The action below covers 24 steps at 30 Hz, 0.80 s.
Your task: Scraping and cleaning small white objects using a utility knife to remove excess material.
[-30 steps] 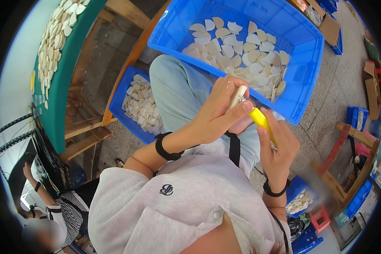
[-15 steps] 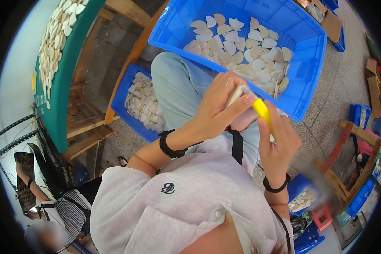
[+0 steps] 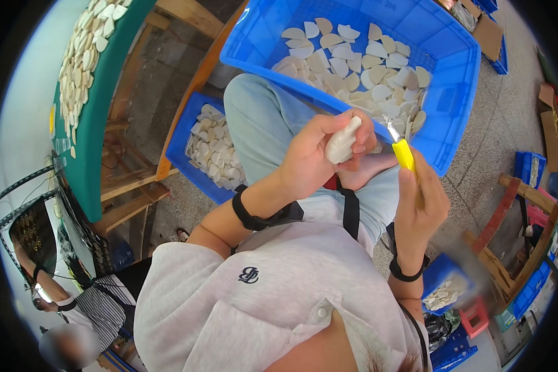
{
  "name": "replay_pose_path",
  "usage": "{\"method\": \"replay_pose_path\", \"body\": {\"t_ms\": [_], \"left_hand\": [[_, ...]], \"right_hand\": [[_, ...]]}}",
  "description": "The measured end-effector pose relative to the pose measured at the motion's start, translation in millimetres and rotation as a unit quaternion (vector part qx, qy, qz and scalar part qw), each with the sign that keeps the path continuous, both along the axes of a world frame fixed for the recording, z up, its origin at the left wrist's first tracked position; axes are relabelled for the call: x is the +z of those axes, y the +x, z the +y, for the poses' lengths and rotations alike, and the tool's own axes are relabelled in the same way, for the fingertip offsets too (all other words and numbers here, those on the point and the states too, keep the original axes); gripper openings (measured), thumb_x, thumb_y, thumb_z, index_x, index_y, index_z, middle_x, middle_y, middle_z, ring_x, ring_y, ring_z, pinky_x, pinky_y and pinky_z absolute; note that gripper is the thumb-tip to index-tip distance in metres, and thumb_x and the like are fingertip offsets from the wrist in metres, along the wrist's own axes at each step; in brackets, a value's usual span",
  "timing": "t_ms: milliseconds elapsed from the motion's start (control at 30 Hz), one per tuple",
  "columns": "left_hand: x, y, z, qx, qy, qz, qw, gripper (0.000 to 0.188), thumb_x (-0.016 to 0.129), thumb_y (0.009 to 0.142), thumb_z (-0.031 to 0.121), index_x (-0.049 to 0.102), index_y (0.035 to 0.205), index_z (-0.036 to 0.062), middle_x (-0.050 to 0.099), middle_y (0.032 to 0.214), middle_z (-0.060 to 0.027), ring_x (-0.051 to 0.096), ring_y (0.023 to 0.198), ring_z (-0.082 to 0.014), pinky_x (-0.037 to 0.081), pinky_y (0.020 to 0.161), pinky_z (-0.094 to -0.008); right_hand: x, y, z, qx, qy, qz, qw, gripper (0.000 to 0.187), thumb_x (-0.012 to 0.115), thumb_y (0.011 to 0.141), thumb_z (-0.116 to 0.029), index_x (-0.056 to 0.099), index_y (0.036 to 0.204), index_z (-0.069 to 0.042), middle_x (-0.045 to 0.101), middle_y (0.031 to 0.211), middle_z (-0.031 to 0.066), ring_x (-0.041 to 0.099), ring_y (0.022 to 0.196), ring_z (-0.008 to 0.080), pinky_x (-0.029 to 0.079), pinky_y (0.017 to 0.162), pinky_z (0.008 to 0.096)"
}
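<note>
My left hand is closed around a pale off-white piece with a ridged, faceted surface, held above my lap. In my right hand is a yellow-handled craft knife, its short metal blade pointing up and away from me. The blade stands a little to the right of the piece, apart from it. Something small and whitish shows at the blade's tip, too fine to make out. Just beyond both hands is a large blue crate with many flat, half-round off-white pieces in it.
A smaller blue crate of similar pieces stands left of my knee. Further left, a green-edged table bears a heap of pieces. Another person works at lower left. At right are a wooden frame and a red stool.
My right hand has drawn the knife away from the piece, to the right. My left hand has turned, so more of the piece shows.
</note>
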<state>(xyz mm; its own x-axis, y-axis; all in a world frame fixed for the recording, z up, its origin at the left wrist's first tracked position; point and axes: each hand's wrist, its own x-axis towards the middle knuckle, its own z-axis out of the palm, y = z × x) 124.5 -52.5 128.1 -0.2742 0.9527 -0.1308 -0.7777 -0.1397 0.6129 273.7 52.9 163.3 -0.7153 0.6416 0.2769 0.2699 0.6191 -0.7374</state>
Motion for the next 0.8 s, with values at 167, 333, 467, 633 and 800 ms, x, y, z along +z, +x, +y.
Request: {"method": "replay_pose_path", "body": {"t_ms": [167,333,467,633,800], "left_hand": [[4.1,4.0,0.9,0.023,-0.062,0.038,0.997,0.042,0.033,0.093,0.045,0.048,0.094,0.0059,0.048,0.088,-0.0021,0.043,0.08,-0.0115,0.035,0.072,-0.0249],[10.4,9.1,-1.8,0.055,-0.114,0.302,0.945,0.03,0.045,0.09,0.035,0.045,0.101,0.0077,0.043,0.094,-0.0002,0.04,0.088,-0.0084,0.033,0.078,-0.022],[9.6,9.1,-3.4,0.049,-0.108,0.363,0.924,0.023,0.051,0.087,0.022,0.042,0.103,0.0076,0.038,0.096,0.0004,0.036,0.09,-0.0071,0.031,0.08,-0.021],[7.5,10.2,-4.8,0.053,-0.112,0.383,0.916,0.02,0.049,0.089,0.02,0.042,0.102,0.007,0.037,0.095,0.0,0.037,0.089,-0.0075,0.031,0.079,-0.021],[6.3,13.5,-2.5,0.105,-0.116,0.417,0.895,0.025,0.052,0.09,0.029,0.045,0.09,0.0042,0.043,0.086,-0.0061,0.037,0.082,-0.0184,0.031,0.076,-0.0291]], "right_hand": [[0.5,-1.0,-1.1,0.053,0.003,0.02,0.998,0.029,0.066,0.079,-0.009,0.062,0.107,-0.002,0.063,0.078,0.011,0.057,0.06,0.019,0.044,0.054,0.0268],[4.7,0.6,-2.3,0.081,-0.009,-0.031,0.996,0.029,0.068,0.077,-0.011,0.063,0.105,-0.004,0.059,0.07,0.0087,0.054,0.054,0.0196,0.041,0.049,0.0277],[3.0,1.7,-1.8,0.088,0.002,-0.026,0.996,0.03,0.069,0.075,-0.013,0.064,0.104,-0.005,0.059,0.069,0.0075,0.052,0.052,0.0201,0.04,0.047,0.0283],[2.4,3.3,-1.9,0.087,0.04,-0.039,0.995,0.029,0.068,0.076,-0.017,0.064,0.103,-0.006,0.056,0.066,0.0051,0.051,0.05,0.0187,0.038,0.045,0.0284],[0.8,4.2,-1.7,0.082,0.083,-0.045,0.992,0.03,0.067,0.077,-0.02,0.064,0.104,-0.007,0.052,0.063,0.003,0.048,0.047,0.0172,0.036,0.043,0.0282]]}}
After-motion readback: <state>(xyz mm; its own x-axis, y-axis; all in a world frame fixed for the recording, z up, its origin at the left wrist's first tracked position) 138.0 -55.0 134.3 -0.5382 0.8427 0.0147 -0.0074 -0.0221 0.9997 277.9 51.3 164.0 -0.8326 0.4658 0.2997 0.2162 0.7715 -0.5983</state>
